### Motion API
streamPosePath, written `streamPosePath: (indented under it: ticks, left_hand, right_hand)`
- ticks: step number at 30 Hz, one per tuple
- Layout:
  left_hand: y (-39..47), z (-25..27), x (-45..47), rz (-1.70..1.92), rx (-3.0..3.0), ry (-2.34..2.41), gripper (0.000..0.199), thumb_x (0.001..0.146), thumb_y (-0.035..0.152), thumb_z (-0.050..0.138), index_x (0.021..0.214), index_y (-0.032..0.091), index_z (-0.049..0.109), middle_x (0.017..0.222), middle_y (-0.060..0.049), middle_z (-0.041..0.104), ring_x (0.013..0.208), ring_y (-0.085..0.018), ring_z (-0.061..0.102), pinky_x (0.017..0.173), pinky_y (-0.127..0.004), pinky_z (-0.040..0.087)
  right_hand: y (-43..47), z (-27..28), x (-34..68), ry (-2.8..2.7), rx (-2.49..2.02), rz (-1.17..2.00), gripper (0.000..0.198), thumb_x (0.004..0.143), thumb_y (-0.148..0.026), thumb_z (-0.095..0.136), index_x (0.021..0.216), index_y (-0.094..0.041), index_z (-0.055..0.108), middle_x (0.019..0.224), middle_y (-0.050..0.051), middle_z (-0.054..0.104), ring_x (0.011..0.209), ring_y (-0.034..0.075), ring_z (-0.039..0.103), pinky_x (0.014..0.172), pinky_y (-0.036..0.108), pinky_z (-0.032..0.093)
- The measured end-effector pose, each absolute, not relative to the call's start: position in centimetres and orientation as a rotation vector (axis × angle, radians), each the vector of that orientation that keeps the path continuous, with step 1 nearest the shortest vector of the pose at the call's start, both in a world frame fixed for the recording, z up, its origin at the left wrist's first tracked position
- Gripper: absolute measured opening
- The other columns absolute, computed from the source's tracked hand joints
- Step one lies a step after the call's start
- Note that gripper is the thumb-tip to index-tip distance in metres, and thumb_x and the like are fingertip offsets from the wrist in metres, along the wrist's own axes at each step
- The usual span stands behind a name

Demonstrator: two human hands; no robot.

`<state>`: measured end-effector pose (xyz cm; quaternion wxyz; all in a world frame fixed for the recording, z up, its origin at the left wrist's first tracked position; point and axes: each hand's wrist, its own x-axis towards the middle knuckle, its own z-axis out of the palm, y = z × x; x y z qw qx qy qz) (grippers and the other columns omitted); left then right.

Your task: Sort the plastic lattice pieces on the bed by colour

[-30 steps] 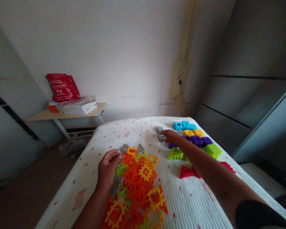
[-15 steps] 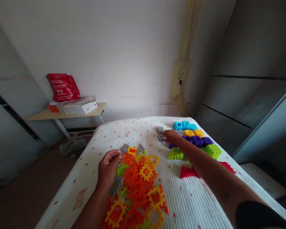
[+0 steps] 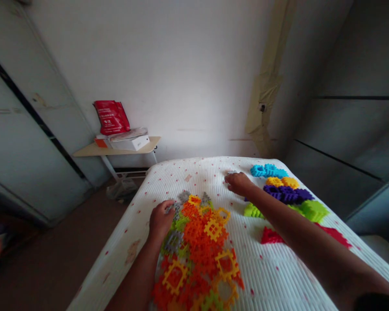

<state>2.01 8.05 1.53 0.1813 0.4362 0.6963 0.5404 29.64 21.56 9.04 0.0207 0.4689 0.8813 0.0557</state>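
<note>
My left hand is at the upper left edge of a mixed heap of toothed plastic interlocking pieces, mostly orange with yellow, green and grey ones. Its thumb and forefinger curl toward each other, with a bit of grey piece showing between them. Farther forward, my right hand reaches across the bed, fingers bent down over a small stack of grey interlocking pieces. The hand covers most of that stack. Other grey pieces lie at the heap's far end.
Sorted by colour on the right are stacks of blue, yellow, purple, green and red pieces. My right forearm crosses above some. A side table with a red bag stands beyond the bed.
The view has turned a little left, so everything sits farther right. My right hand stays at the grey stack and covers more of it. My left hand remains beside the heap, its fingers slightly more apart.
</note>
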Motion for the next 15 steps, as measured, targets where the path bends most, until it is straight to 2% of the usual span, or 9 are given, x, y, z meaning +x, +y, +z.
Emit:
streamPosePath:
  ticks: [3, 6, 11, 15]
  left_hand:
    - [8.2, 1.0, 1.5, 1.509, 1.202, 2.014, 0.021, 0.055, 0.014, 0.060, 0.073, 0.022, 0.067, 0.073, -0.004, 0.068, 0.076, -0.021, 0.062, 0.078, -0.033, 0.044]
    - [8.2, 0.6, 1.3, 1.508, 1.193, 2.024, 0.023, 0.057, 0.013, 0.058, 0.076, 0.022, 0.066, 0.075, -0.004, 0.069, 0.075, -0.020, 0.062, 0.076, -0.032, 0.044]
    - [8.1, 0.4, 1.2, 1.505, 1.217, 2.051, 0.026, 0.056, 0.015, 0.060, 0.080, 0.022, 0.066, 0.075, -0.004, 0.067, 0.074, -0.020, 0.061, 0.076, -0.032, 0.043]
    - [8.2, 0.4, 1.1, 1.470, 1.273, 2.078, 0.030, 0.055, 0.016, 0.062, 0.083, 0.022, 0.067, 0.076, -0.005, 0.066, 0.074, -0.022, 0.061, 0.076, -0.033, 0.042]
  right_hand:
    - [20.7, 9.5, 26.2, 2.836, 1.396, 0.077, 0.026, 0.080, -0.020, 0.050, 0.104, -0.020, 0.061, 0.103, 0.009, 0.066, 0.094, 0.021, 0.061, 0.076, 0.028, 0.043]
    - [19.8, 9.1, 21.9, 2.885, 1.387, 0.000, 0.027, 0.082, -0.027, 0.050, 0.108, -0.022, 0.058, 0.105, 0.006, 0.065, 0.095, 0.019, 0.060, 0.075, 0.027, 0.044]
    - [18.4, 7.3, 15.4, 2.819, 1.459, -0.100, 0.038, 0.079, -0.041, 0.054, 0.109, -0.018, 0.058, 0.106, 0.012, 0.065, 0.095, 0.024, 0.061, 0.073, 0.033, 0.048]
    - [17.8, 6.4, 12.3, 2.716, 1.504, -0.177, 0.046, 0.072, -0.043, 0.063, 0.109, -0.015, 0.058, 0.107, 0.016, 0.064, 0.098, 0.028, 0.060, 0.075, 0.039, 0.048]
